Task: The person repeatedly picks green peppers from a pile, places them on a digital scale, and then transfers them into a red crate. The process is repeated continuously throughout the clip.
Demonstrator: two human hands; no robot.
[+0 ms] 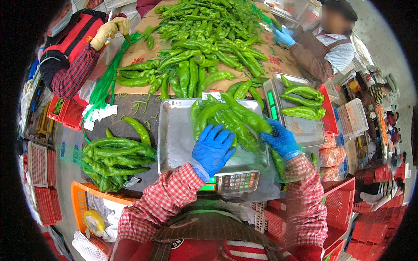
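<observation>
Both my hands wear blue gloves over a metal weighing tray (176,137). My left hand (212,150) rests palm down, fingers apart, on long green peppers (210,112) lying on the tray. My right hand (281,138) is at the tray's right side, its fingers closed around the end of a long green pepper (246,114). Green mesh netting (261,146) spreads about the peppers and my right hand, blurred in places. Beneath the tray's near edge are the scale's keypad (240,182) and lit display, partly covered by my left wrist.
A large pepper heap (202,36) covers the cardboard ahead. Filled mesh bags (114,160) lie left, below green nets (106,84) with white tags. A second scale tray (302,127) holds peppers at right. Co-workers' gloved hands (112,31) (283,35) are across the table. Crates (339,208) flank me.
</observation>
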